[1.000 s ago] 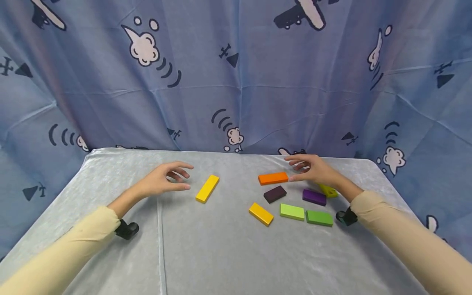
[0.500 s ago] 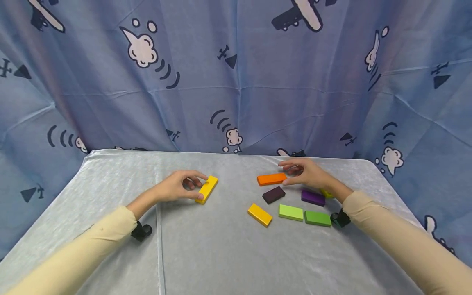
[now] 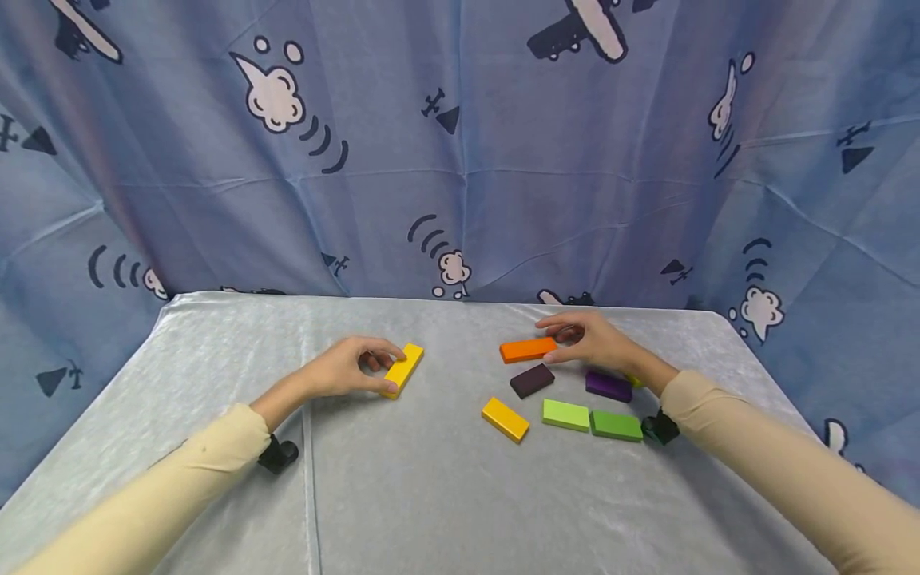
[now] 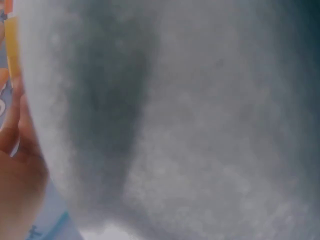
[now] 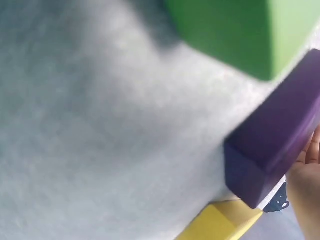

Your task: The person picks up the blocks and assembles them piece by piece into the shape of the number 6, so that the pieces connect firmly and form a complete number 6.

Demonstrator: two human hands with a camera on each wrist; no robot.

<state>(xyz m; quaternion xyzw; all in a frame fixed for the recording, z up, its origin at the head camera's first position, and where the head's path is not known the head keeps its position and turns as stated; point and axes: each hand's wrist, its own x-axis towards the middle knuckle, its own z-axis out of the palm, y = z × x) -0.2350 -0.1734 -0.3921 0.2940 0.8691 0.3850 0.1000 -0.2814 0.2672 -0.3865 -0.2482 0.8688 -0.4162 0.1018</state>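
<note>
A long yellow block (image 3: 406, 366) lies slanted on the table at the left of centre. My left hand (image 3: 354, 369) pinches it, with the thumb near its closer end and the index finger farther along. In the left wrist view, a yellow block (image 4: 12, 47) and part of the hand show at the left edge. On the right, my right hand (image 3: 591, 342) is at an orange block (image 3: 527, 350); the thumb overlaps its near right corner and the index finger extends above its far side, fingers spread from the thumb.
Near the right hand lie a dark brown block (image 3: 532, 381), a purple block (image 3: 608, 386) and a partly hidden yellow block (image 5: 212, 225). Closer in are an amber block (image 3: 505, 420), a light green block (image 3: 565, 414) and a green block (image 3: 616, 426). A patterned blue curtain (image 3: 388, 160) hangs behind the table.
My left hand has moved right onto the long yellow block and its fingers have come in at it. My right hand has shifted slightly left and down over the orange block's end.
</note>
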